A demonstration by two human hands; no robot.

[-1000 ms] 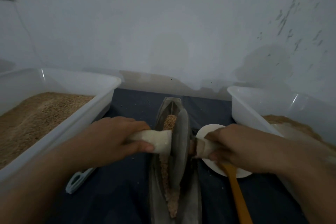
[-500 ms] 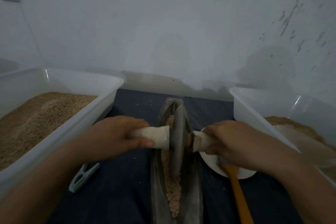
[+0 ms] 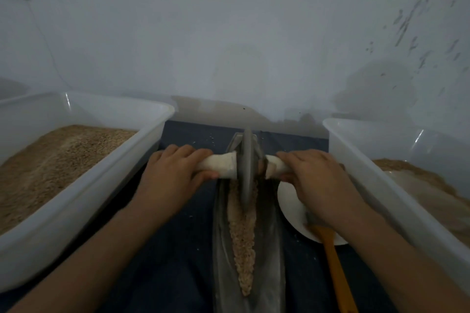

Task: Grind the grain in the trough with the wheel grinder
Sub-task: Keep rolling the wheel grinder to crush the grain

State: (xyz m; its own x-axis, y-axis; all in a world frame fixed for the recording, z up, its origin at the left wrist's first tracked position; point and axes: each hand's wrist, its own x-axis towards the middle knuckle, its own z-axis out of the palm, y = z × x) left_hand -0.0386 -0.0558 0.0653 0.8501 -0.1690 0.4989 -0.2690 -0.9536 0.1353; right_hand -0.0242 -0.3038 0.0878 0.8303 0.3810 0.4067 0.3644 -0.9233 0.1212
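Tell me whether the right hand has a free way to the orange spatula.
Probably yes. The right hand grips the grinder handle now, but the orange spatula lies just beneath its wrist on the white plate, uncovered.

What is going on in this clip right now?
A person is grinding grain in a long metal trough with a wheel grinder. The left hand and right hand each hold one end of its pale handle, with the wheel near the trough's far end. Two plastic tubs of grain flank the trough.
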